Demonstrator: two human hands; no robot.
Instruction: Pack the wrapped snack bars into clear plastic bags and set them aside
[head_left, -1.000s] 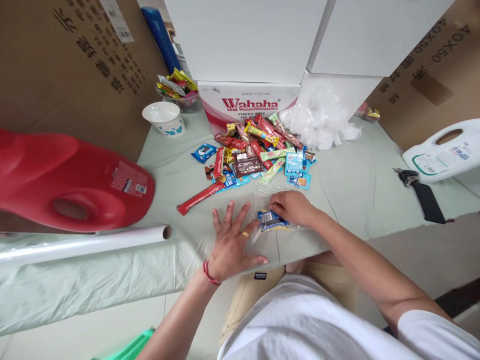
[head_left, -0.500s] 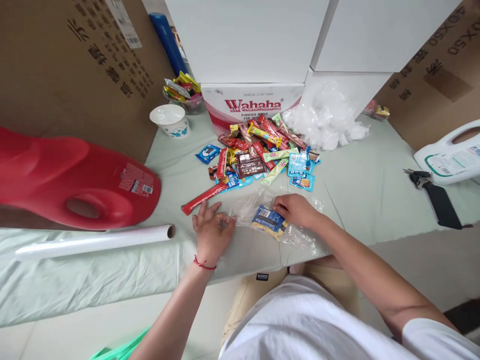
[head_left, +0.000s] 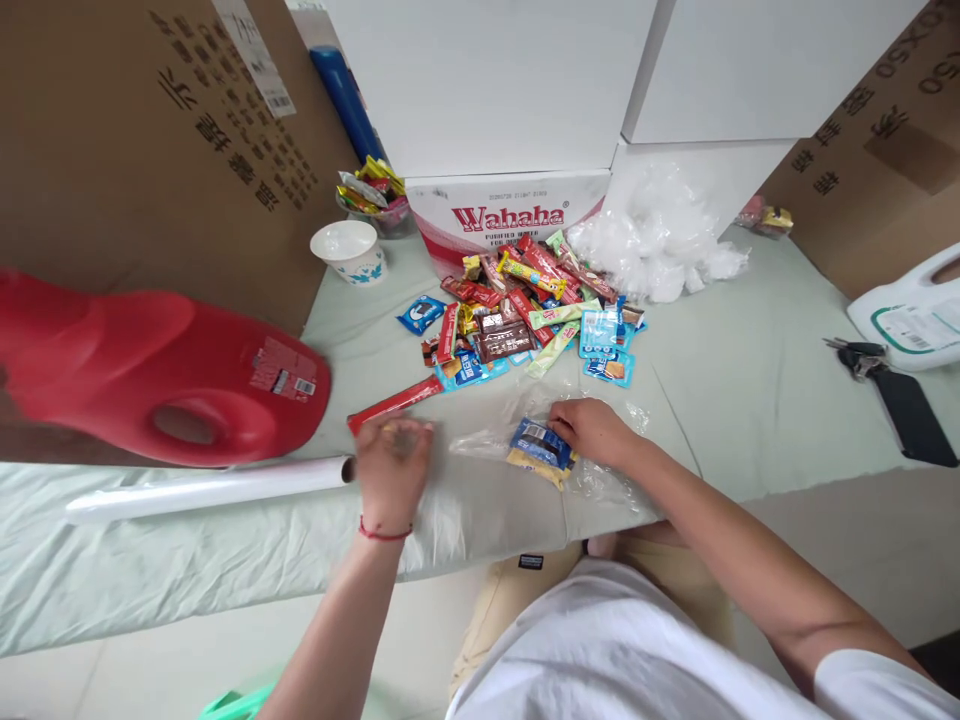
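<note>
My left hand (head_left: 394, 468) is blurred by motion, its fingertips at the near end of a long red stick packet (head_left: 397, 402). Whether the fingers have closed on that packet I cannot make out. A clear plastic bag (head_left: 487, 440) lies flat before me. On or inside it is a blue snack packet (head_left: 538, 442) with a yellow snack packet (head_left: 541, 468) under its near edge. My right hand (head_left: 596, 430) pinches the blue packet's right side, fingers bent. Just beyond lies a pile of wrapped snacks (head_left: 517, 310) in red, brown, green and blue.
Crumpled clear bags (head_left: 660, 240) sit behind the pile, against white boxes (head_left: 495, 90). To the left are a paper cup (head_left: 349, 255), a red jug (head_left: 165, 370) and a white roll (head_left: 217, 488). A black phone-like object (head_left: 904, 415) with keys lies right.
My left hand has moved left, away from the bag's edge to the red stick packet. That packet has shifted slightly left and nearer. My right hand stays on the blue packet.
</note>
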